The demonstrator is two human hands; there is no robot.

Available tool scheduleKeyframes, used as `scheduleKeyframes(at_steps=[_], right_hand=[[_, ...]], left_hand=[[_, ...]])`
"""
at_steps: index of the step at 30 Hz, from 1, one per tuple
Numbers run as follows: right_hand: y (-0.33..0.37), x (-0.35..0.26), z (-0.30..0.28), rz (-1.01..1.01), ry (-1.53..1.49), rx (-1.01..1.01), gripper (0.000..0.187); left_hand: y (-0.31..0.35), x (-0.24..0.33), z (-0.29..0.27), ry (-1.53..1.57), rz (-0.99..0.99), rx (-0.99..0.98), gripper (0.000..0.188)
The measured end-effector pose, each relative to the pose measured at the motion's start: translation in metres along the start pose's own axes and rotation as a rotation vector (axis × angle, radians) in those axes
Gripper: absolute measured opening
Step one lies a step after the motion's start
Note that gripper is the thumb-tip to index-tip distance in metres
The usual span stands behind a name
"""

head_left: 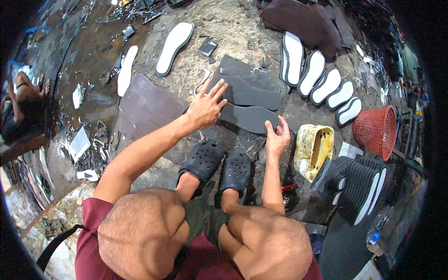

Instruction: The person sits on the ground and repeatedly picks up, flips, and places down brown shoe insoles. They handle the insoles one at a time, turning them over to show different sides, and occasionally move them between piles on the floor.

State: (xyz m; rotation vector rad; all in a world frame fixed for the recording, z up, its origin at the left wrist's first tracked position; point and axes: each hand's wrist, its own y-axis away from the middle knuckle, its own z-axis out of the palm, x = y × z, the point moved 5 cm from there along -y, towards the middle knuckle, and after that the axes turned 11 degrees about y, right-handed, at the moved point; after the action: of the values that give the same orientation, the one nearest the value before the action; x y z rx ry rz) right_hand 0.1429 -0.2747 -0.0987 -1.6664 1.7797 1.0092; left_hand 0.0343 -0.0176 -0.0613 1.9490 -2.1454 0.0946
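Well left of the left hand, another person's bare foot (47, 87); closer on that side, a narrow white insole piece (127, 72); just left of the left wrist, a brown sheet (151, 103) with faint curved outlines; past the left hand, up and leftward, a white-topped sole (174, 49); next, the left hand (206, 108), released, palm down, fingers spread, over the left end of a second dark piece (254, 94); nearer the body than the left hand, black clogs (204, 161) on both feet; between the two hands, the dark sole (249, 118), lying flat; at its right end, the right hand (278, 140), thumb and fingers bent; cannot tell whether pinching or merely touching; beyond and right of the right hand, five white-topped soles (325, 86) in a curved row; just right of it, a yellow-lined container (306, 144); lower right, stacked black ribbed soles (357, 189); farthest right, a red basket (368, 128)
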Motion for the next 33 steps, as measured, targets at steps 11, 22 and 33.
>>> scheduleKeyframes(at_steps=[11,22,33], right_hand=[[0.008,-0.007,-0.006,-0.201,0.34,0.122,0.055],[-0.002,-0.027,-0.018,0.336,-0.256,-0.205,0.063],[-0.002,-0.209,-0.111,-0.836,0.149,-0.032,0.051]], left_hand=[[0.012,0.019,0.034,0.513,0.221,0.312,0.041],[0.012,0.005,0.022,0.488,0.357,0.317,0.054],[0.037,0.011,-0.107,1.349,-0.066,0.193,0.053]])
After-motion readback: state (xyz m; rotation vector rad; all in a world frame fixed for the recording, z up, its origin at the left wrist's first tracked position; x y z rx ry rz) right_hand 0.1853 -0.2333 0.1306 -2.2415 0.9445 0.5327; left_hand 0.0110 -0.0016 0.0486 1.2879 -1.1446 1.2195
